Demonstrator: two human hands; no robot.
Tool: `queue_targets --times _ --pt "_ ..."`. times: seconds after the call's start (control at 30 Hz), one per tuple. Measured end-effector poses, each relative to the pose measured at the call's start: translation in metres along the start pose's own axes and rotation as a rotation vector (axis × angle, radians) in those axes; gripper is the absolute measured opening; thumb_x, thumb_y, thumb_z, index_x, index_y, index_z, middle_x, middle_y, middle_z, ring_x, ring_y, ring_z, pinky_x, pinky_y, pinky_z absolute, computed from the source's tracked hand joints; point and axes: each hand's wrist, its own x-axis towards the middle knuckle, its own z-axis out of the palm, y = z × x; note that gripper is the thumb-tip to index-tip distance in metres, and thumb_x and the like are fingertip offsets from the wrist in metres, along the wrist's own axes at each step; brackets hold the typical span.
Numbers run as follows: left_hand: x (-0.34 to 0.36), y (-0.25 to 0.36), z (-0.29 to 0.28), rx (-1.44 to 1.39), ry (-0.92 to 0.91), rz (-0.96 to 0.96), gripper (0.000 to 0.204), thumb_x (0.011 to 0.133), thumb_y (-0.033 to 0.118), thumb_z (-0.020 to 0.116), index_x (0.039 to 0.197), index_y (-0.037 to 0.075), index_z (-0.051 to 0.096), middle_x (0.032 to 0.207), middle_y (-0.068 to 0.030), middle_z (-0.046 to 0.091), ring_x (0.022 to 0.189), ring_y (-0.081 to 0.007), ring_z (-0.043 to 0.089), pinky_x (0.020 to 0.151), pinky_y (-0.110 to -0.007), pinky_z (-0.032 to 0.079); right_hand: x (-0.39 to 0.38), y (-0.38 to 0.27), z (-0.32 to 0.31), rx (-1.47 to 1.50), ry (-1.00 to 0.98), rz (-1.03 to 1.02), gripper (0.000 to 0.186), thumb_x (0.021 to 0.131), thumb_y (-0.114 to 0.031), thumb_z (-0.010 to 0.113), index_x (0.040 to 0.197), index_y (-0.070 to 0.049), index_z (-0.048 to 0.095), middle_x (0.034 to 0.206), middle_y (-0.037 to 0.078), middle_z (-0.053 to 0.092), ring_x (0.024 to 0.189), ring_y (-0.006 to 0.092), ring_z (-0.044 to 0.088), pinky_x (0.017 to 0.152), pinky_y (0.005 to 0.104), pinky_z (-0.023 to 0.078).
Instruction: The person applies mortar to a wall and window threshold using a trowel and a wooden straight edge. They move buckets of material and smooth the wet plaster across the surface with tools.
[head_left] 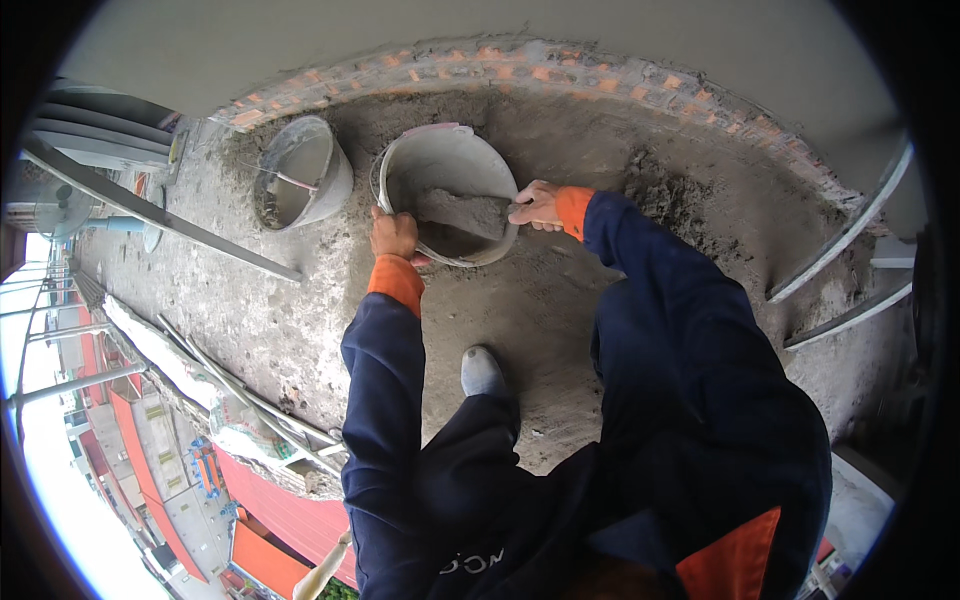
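Observation:
A round pale bucket [440,143] stands tilted on the rough ground in front of me, its inside coated with grey mortar. My left hand [394,236] is closed on the near left part of its rim. At the right side of the rim, my right hand [538,207] is closed round the handle end of a trowel, which the fingers mostly hide. The trowel blade [462,213] reaches into the bucket, grey with mortar. The bottom of the bucket lies in shadow.
Left of the bucket stands a second bucket [335,185] holding a grey mix and a stick-like handle. Behind runs a low exposed brick strip [500,68] under a plastered wall. Loose mortar [675,190] lies to the right. Metal poles [160,205] slant at both sides; an open drop shows lower left.

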Motion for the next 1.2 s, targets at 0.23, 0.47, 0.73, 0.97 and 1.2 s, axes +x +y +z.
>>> queue_targets --times 0.23,0.47,0.73,0.97,1.2 --pt "0.003 -0.034 -0.004 -0.509 -0.175 -0.21 0.044 0.076 0.014 0.049 0.112 -0.01 0.041 0.094 -0.0302 0.061 0.086 -0.0435 0.063 0.066 -0.046 0.059 -0.051 0.022 -0.051 0.073 0.11 0.042 0.053 0.083 -0.033 0.067 0.12 0.002 0.052 0.065 0.006 0.052 0.049 0.0125 0.045 0.041 0.0304 0.032" --pt "-0.03 -0.111 -0.038 -1.003 -0.098 -0.514 0.04 0.07 0.005 0.047 0.104 -0.016 0.048 0.093 -0.0323 0.057 0.072 -0.0431 0.064 0.054 -0.05 0.059 -0.068 0.069 -0.084 0.126 0.275 0.092 0.082 0.082 -0.039 0.068 0.137 0.008 0.031 0.067 0.009 0.056 0.05 0.0136 0.05 0.042 0.0293 0.038" --pt "-0.101 -0.227 -0.065 -1.215 -0.044 -0.646 0.035 0.07 0.005 0.048 0.102 -0.01 0.051 0.096 -0.0245 0.06 0.082 -0.0379 0.065 0.062 -0.048 0.06 -0.008 0.154 -0.046 -0.625 0.771 0.069 0.05 0.075 -0.02 0.064 0.123 -0.009 0.056 0.096 0.018 0.065 0.095 0.0345 0.06 0.087 0.0395 0.046" --pt "-0.125 -0.214 -0.103 -0.321 0.262 -0.628 0.096 0.072 0.054 0.072 0.132 -0.012 0.036 0.103 -0.0299 0.06 0.085 -0.032 0.066 0.064 -0.042 0.056 -0.029 0.15 -0.048 -0.443 0.971 -0.045 0.04 0.077 -0.02 0.062 0.117 -0.013 0.057 0.106 0.019 0.06 0.099 0.0353 0.057 0.086 0.0412 0.046" --pt "-0.039 -0.104 -0.138 -0.296 0.563 0.206 0.063 0.085 0.026 0.068 0.134 -0.004 0.04 0.101 -0.0193 0.065 0.084 -0.0202 0.063 0.069 -0.03 0.051 -0.058 0.148 -0.036 -0.842 0.741 -0.074 0.039 0.079 -0.02 0.061 0.117 -0.014 0.057 0.114 0.021 0.057 0.101 0.0388 0.057 0.087 0.0429 0.046"
